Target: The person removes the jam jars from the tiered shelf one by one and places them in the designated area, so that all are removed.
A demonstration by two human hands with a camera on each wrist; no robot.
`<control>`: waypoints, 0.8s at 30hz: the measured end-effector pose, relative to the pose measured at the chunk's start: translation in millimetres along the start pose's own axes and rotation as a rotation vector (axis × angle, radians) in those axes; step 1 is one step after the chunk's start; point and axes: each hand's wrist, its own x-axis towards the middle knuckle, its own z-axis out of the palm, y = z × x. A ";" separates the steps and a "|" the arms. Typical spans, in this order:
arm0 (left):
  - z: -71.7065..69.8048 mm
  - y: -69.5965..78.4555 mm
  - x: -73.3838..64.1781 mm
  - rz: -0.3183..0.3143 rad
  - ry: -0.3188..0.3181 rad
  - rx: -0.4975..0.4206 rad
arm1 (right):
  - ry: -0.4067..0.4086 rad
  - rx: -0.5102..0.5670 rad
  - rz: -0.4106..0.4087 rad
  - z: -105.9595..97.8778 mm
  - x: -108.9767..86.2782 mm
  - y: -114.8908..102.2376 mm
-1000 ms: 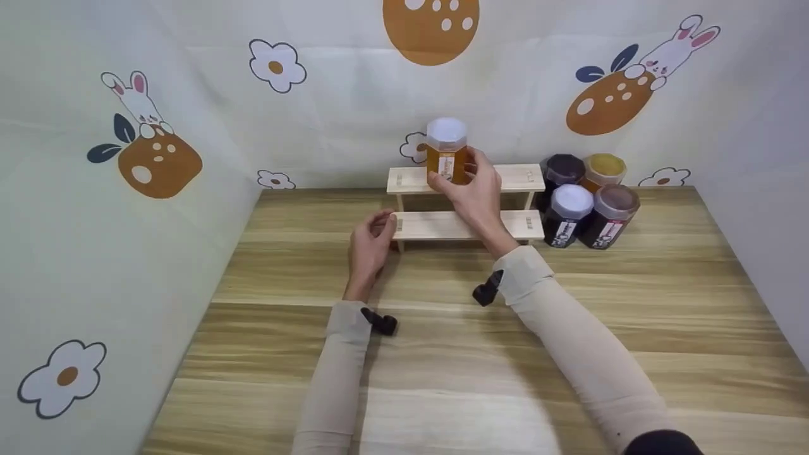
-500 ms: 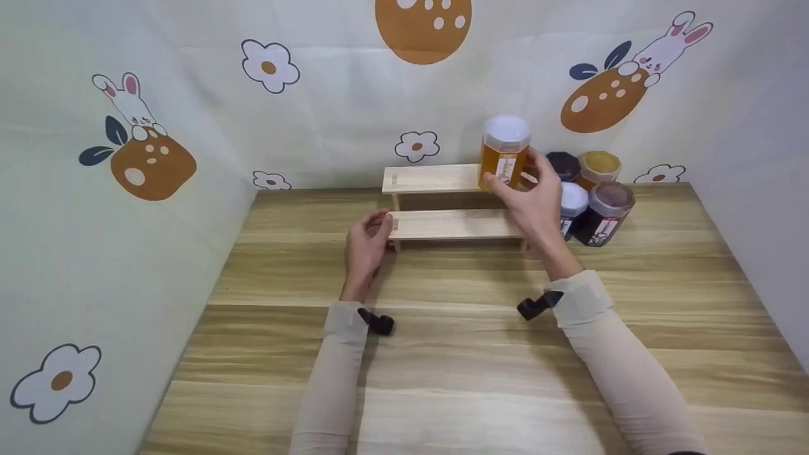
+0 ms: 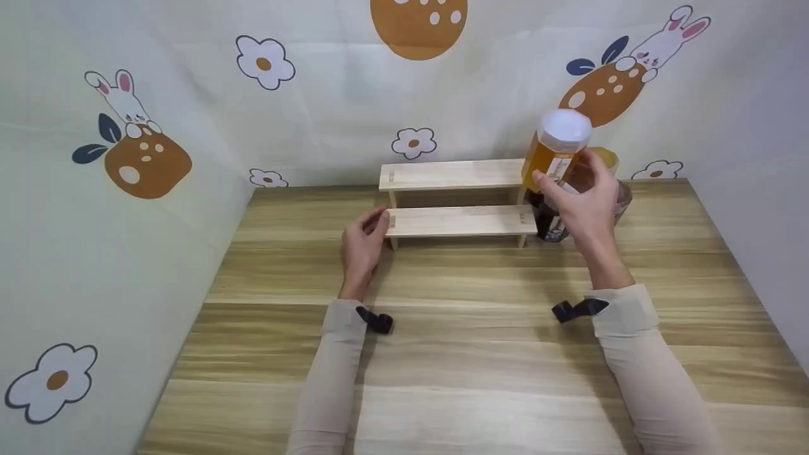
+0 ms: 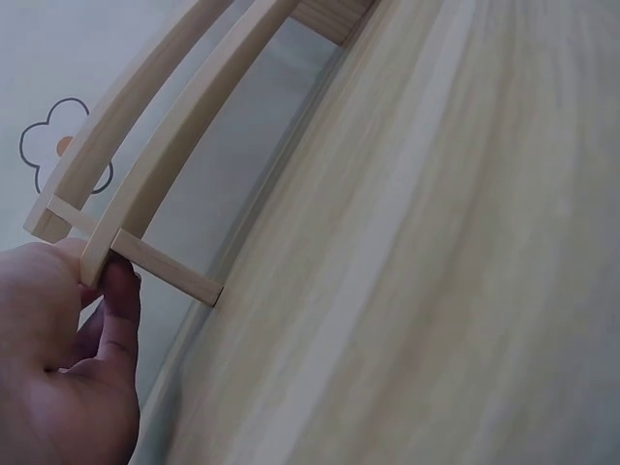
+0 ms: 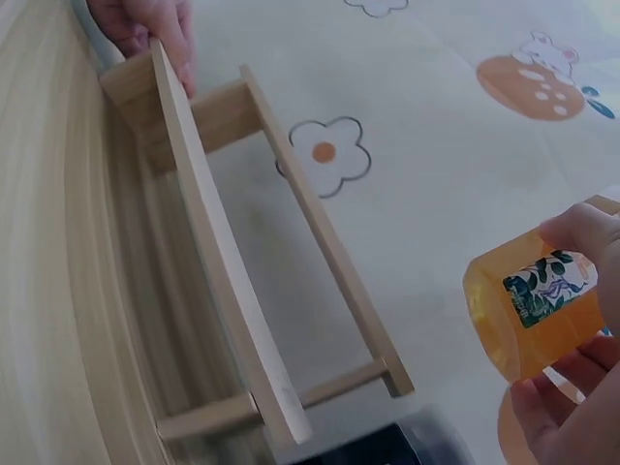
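My right hand (image 3: 591, 205) grips an amber jar (image 3: 545, 161) with a white lid, its thumb on the near side and fingers on the right. Held up at the right end of the two-tier wooden rack (image 3: 461, 221), the jar tilts a little. In the right wrist view the amber jar (image 5: 533, 300) shows a printed label and is apart from the rack (image 5: 232, 281). My left hand (image 3: 364, 249) pinches the left end of the rack's lower tier; in the left wrist view, its fingers (image 4: 118, 320) reach under that board. Both tiers are bare.
A dark jar (image 3: 552, 226) stands against the rack's right end, partly covered by my right hand. Behind that hand show a yellow-lidded jar (image 3: 608, 157) and a brown-lidded jar (image 3: 624, 201). A printed cloth (image 3: 335, 126) hangs behind the wood-grain table (image 3: 442, 354).
My right hand has carried the amber jar rightward from over the upper tier to the rack's right end, tilting it. My left hand keeps its hold on the rack.
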 end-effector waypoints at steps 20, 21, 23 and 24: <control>1.5 1.6 1.4 -0.031 0.053 0.041 | 0.157 0.032 0.118 -97.0 16.3 5.2; 1.5 1.7 1.2 -0.036 0.055 0.045 | 0.168 0.038 0.120 -101.4 16.6 5.9; 1.5 1.9 1.0 -0.042 0.062 0.046 | 0.187 0.038 0.119 -110.2 16.2 8.1; 1.2 2.1 1.1 -0.042 0.064 0.044 | 0.194 0.034 0.124 -114.5 16.0 9.4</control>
